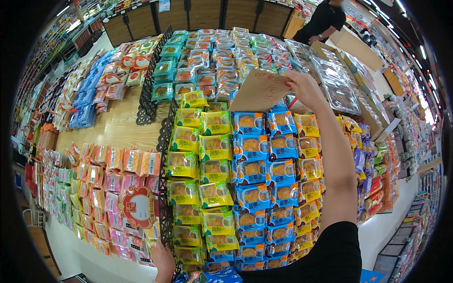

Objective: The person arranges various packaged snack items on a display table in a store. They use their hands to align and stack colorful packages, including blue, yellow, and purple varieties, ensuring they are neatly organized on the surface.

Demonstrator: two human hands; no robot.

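My right hand (300, 86) is closed on the upper right corner of a brown cardboard piece (260, 91) with red handwriting. The cardboard is held tilted above rows of packaged pastries. Below it lie blue-wrapped pastries (250, 146), with yellow-green wrapped pastries (216, 146) to their left and yellow-wrapped ones (309, 146) to their right, partly behind my right forearm. Near the bottom, my left hand (164, 260) rests beside the black lattice divider (165, 198); its fingers are partly hidden, so I cannot tell whether it grips anything.
Orange and pink packages (113, 184) and a red-edged sign (138, 207) are left of the divider. Another black divider (150, 88) stands farther back. Clear trays of pastries (334, 85) are at the right. A person in black (320, 23) stands beyond the display.
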